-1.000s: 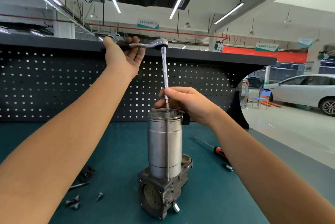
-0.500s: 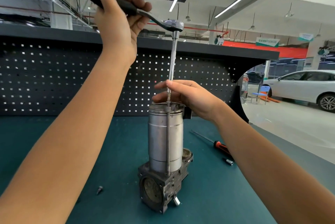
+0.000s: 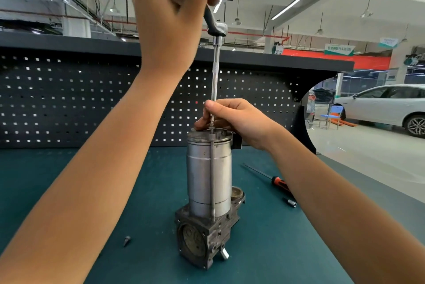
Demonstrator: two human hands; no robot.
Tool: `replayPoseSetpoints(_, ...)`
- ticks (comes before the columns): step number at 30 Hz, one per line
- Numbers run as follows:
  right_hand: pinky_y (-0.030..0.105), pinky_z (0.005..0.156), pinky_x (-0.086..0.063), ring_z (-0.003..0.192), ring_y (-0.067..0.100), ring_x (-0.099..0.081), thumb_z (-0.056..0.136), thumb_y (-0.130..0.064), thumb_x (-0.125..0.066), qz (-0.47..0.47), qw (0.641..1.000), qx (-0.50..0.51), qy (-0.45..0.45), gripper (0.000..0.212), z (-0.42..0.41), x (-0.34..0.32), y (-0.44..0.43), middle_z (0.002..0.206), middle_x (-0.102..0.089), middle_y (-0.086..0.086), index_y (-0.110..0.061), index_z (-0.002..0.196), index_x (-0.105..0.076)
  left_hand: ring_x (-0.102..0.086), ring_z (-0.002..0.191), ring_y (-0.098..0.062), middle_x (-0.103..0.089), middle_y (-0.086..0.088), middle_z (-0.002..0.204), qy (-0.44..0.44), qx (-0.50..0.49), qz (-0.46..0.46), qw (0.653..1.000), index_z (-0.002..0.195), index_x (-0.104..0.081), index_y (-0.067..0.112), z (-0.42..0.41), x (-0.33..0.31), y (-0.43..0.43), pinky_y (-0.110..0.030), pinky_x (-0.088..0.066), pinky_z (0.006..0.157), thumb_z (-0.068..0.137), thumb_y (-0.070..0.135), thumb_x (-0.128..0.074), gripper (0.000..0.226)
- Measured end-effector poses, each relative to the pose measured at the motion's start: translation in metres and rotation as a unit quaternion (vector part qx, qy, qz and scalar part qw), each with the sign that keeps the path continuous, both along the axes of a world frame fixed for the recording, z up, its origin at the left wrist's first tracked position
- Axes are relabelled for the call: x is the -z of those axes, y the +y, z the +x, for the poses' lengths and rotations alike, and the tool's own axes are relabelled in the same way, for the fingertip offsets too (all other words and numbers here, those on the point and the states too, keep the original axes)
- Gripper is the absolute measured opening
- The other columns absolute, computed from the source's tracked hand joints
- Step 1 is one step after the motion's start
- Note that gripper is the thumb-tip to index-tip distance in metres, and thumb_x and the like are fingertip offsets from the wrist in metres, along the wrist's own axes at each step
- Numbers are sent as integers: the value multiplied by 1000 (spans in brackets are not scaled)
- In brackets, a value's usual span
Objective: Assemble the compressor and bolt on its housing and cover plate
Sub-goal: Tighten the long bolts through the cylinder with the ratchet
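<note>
Compressor [image 3: 208, 191] stands upright near the middle of the teal bench mat [image 3: 69, 180], its silver cylindrical housing [image 3: 200, 168] seated on a dark cast base block [image 3: 202, 237], with a long through-bolt [image 3: 212, 180] running down its near side. The left hand [image 3: 170, 14] is high in the air, fingers wrapped round the dark handle of a ratchet [image 3: 218, 29]. A slim extension bar [image 3: 215, 77] drops from the ratchet head to the bolt head at the housing's top rim. The right hand [image 3: 236, 120] pinches the bar's lower end between thumb and fingertips, the rest of the hand lying at the top of the housing. From where I stand the worry is leverage. The handle sits far above a tall, narrow body that nothing clamps, so a hard sideways pull could tip the unit or walk it across the mat. If the bar leans, the bit could slip out of the bolt head and round it, and the right fingers are just beside that joint. A long bolt started crooked could also cross-thread in the base. An orange-handled screwdriver [image 3: 279, 183] and a small socket [image 3: 290, 202] lie to the right of the base, and a loose bolt [image 3: 126, 240] to the left, all apart from the work.
</note>
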State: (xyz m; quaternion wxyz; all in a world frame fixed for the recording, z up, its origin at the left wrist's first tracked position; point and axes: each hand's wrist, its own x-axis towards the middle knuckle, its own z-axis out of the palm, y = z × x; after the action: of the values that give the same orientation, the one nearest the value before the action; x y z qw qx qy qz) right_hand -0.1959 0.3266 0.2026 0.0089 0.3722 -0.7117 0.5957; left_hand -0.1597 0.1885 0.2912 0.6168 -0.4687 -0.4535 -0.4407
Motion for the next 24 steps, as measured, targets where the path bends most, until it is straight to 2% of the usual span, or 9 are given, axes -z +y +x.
replayPoseSetpoints(3, 20, 74, -53, 85, 14, -70, 90, -30, -51, -1, 999, -23, -36, 23, 2, -3, 3, 90, -74, 2, -16, 86, -68, -66, 65, -23, -62, -4, 65, -148, 162, 99, 971, 78, -47, 11, -4, 1, 2, -28, -50, 64, 99, 27, -42, 26)
replayPoseSetpoints(7, 18, 75, -52, 93, 14, -69, 96, -24, -45, -9, 999, -28, -44, 23, 3, -2, 4, 106, -70, -10, -20, 102, -67, -67, 67, -20, -62, -5, 66, -348, 401, 198, 824, 83, -45, 10, -23, -2, -7, -31, -56, 69, 102, 32, -33, 31)
replayPoseSetpoints(9, 20, 74, -53, 91, 14, -69, 94, -21, -49, -28, 998, -24, -41, 22, 3, -1, 3, 106, -70, -10, -18, 90, -70, -68, 69, -19, -64, -4, 67, -376, 430, 203, 795, 84, -45, 11, -26, -1, -7, -33, -53, 77, 102, 35, -33, 32)
replayPoseSetpoints(12, 21, 73, -55, 83, 14, -70, 94, -20, -50, -22, 999, -19, -24, 35, 3, -2, 2, 97, -72, -7, -22, 67, -73, -66, 74, -18, -64, -1, 70, -297, 300, 132, 897, 85, -47, 11, -12, 4, -4, -29, -49, 70, 102, 27, -33, 28)
replayPoseSetpoints(14, 20, 75, -54, 81, 14, -70, 94, -22, -49, -6, 1000, -14, -11, 40, 2, -2, 1, 91, -73, -5, -24, 62, -73, -65, 73, -19, -64, 1, 72, -151, 105, 44, 982, 82, -51, 12, 1, 6, -1, -27, -49, 68, 99, 21, -39, 24)
replayPoseSetpoints(15, 20, 75, -54, 82, 15, -70, 95, -23, -48, 3, 1000, -12, -4, 40, 1, -3, 0, 90, -73, -4, -23, 62, -72, -65, 73, -18, -64, 2, 74, -72, 25, -3, 997, 82, -52, 9, 7, 7, 1, -29, -50, 68, 97, 23, -43, 22)
replayPoseSetpoints(18, 20, 74, -53, 84, 16, -70, 94, -28, -48, 19, 1000, -7, -1, 31, 1, -4, -1, 88, -74, 0, -20, 70, -65, -65, 67, -20, -64, -5, 73, 36, -59, -21, 997, 88, -55, 4, 9, 11, 4, -34, -51, 65, 93, 34, -51, 30)
replayPoseSetpoints(21, 18, 71, -52, 85, 15, -70, 95, -30, -46, 11, 999, -16, -30, 25, 2, -5, 1, 88, -74, 2, -15, 86, -63, -66, 66, -22, -64, -7, 69, -108, 114, 89, 984, 84, -50, 8, 1, 10, 0, -33, -53, 66, 98, 19, -45, 18)
replayPoseSetpoints(24, 18, 70, -52, 85, 14, -70, 99, -28, -39, -5, 998, -28, -64, 26, 3, -4, 3, 90, -74, 0, -17, 102, -63, -66, 70, -21, -63, -6, 70, -282, 261, 189, 904, 84, -46, 8, -19, 8, -12, -31, -54, 68, 102, 21, -35, 25)
